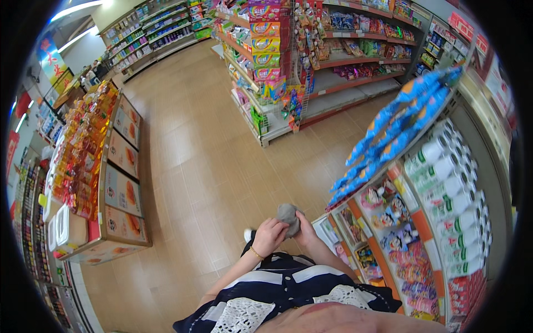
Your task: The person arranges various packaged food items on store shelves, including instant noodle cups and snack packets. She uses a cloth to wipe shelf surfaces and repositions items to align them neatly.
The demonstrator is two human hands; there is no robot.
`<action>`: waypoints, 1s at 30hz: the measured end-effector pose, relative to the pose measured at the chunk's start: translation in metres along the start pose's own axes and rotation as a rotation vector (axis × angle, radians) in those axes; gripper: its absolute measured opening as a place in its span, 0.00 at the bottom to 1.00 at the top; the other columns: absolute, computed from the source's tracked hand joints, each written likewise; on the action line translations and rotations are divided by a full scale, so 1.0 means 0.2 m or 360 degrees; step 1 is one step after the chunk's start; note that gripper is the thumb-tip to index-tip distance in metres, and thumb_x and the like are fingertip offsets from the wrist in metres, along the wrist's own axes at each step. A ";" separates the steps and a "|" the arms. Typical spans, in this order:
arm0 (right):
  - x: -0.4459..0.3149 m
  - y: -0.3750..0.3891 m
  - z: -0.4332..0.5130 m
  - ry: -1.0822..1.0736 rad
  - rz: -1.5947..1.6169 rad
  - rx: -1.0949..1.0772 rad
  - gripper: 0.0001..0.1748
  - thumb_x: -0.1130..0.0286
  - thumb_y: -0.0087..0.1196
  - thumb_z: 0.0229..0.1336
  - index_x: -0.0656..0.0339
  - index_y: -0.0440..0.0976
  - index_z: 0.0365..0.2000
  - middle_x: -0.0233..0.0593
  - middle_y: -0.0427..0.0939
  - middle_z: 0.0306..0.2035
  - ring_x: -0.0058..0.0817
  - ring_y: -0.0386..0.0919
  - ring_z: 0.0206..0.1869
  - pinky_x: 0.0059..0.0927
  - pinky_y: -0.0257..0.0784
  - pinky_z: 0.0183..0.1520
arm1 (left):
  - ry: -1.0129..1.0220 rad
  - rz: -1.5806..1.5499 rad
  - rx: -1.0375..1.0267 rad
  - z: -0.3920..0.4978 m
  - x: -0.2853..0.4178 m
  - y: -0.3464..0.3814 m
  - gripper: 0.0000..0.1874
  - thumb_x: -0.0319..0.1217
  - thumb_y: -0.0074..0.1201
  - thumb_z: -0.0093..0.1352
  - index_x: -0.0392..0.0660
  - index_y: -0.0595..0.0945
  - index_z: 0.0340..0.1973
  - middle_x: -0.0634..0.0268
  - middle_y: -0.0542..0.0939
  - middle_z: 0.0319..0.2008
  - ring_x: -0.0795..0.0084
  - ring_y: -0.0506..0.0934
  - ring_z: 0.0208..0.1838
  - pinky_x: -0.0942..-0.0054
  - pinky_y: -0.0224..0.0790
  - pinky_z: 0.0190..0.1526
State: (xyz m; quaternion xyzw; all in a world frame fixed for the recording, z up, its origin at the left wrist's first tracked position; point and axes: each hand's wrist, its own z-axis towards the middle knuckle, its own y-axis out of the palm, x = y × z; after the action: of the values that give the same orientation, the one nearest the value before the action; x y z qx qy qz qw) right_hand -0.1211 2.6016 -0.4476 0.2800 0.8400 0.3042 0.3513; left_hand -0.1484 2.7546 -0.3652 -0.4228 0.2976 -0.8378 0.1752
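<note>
A bunched grey cloth (290, 216) is held in front of my body, above the floor of a shop aisle. My left hand (270, 236), with a beaded bracelet at the wrist, has its curled fingers pressed on the cloth's near left side. On the other side, my right hand (306, 229) grips the cloth's right edge. The fingertips behind the cloth are hidden. Close to my right arm stands a shelf rack (366, 218) of small packaged goods.
To the left, a display stand (121, 175) carries several bottles of golden oil. Snack shelves (349, 62) rise ahead. Blue patterned packs (395, 120) hang at the right, by a rack of white-and-green rolls (441, 179). Wood-look floor (187, 145) runs between them.
</note>
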 end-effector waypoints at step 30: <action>-2.07 0.33 1.46 -0.1399 0.0600 0.0742 0.23 0.53 0.50 0.59 0.56 0.68 0.49 0.38 0.76 0.44 0.30 0.75 0.43 0.37 0.74 0.39 | 0.0413 -0.0481 -0.0854 2.27 -1.60 0.53 0.05 0.28 0.54 0.62 0.42 0.80 0.32 0.57 0.79 0.27 0.59 0.78 0.31 0.67 0.70 0.32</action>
State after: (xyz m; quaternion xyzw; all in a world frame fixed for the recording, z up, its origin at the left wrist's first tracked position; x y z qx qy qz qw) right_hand 0.3644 2.4543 -0.3934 0.5978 0.5940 0.0213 0.5380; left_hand 0.4107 2.6901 -0.4157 -0.3831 0.4614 -0.7929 -0.1079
